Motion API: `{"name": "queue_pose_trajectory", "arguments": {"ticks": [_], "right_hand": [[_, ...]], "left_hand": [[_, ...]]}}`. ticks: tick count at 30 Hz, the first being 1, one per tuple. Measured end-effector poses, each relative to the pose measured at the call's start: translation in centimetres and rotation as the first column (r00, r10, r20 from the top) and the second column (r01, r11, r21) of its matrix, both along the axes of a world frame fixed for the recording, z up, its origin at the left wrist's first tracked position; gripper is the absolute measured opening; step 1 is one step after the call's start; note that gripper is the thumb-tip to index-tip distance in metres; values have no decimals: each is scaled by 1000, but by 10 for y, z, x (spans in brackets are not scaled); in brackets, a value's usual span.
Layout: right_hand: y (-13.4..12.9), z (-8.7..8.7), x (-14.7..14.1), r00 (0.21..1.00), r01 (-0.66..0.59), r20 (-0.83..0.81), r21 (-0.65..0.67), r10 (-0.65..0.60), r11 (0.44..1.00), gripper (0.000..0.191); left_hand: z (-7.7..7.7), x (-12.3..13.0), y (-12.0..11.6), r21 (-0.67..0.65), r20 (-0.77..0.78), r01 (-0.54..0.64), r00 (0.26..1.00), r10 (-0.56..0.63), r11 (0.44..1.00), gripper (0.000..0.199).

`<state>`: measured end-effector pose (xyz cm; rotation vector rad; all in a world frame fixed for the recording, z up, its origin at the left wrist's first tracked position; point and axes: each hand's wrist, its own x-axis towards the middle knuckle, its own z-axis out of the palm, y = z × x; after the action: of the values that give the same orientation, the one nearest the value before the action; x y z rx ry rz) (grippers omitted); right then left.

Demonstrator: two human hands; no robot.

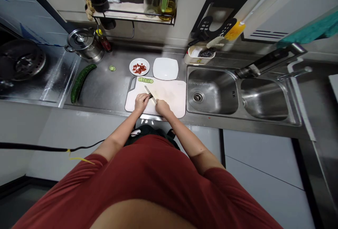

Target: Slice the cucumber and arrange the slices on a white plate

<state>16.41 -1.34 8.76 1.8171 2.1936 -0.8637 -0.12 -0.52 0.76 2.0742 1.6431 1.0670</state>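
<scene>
Hands (163,108) over white cutting board (171,97), knife (147,89) in right, row of cucumber slices (145,80)

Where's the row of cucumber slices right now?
In the head view, the row of cucumber slices lies along the far edge of the cutting board, left of centre, with the round plate just beyond.

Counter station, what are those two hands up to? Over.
Right hand gripping knife over white cutting board. Left hand holding dark-green cucumber piece, close beside knife. Cucumber slices rowed just beyond knife's tip; nothing seems in the way.
</scene>
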Motion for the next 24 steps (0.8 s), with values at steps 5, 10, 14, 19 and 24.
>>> {"name": "queue_pose_trajectory", "arguments": {"ticks": [5,10,14,19,24], "right_hand": [[8,3,-9,1000,-2,-13,12,3,1000,31],[11,5,-12,1000,1,-15,15,-1,1000,33],[5,3,-4,1000,3,-9,-4,-3,1000,32],[1,1,0,1000,5,-2,-21,-5,1000,32],[5,-3,-5,1000,1,-6,-6,-1,1000,32]], "left_hand": [[1,1,0,-17,-5,-2,1000,2,1000,24],[2,1,0,-22,-11,-8,1000,7,1000,24],[2,0,0,-20,-13,-8,1000,8,1000,24],[1,1,-1,-15,4,-11,1000,11,1000,24],[1,2,-1,-31,-4,-19,1000,19,999,25]]}}
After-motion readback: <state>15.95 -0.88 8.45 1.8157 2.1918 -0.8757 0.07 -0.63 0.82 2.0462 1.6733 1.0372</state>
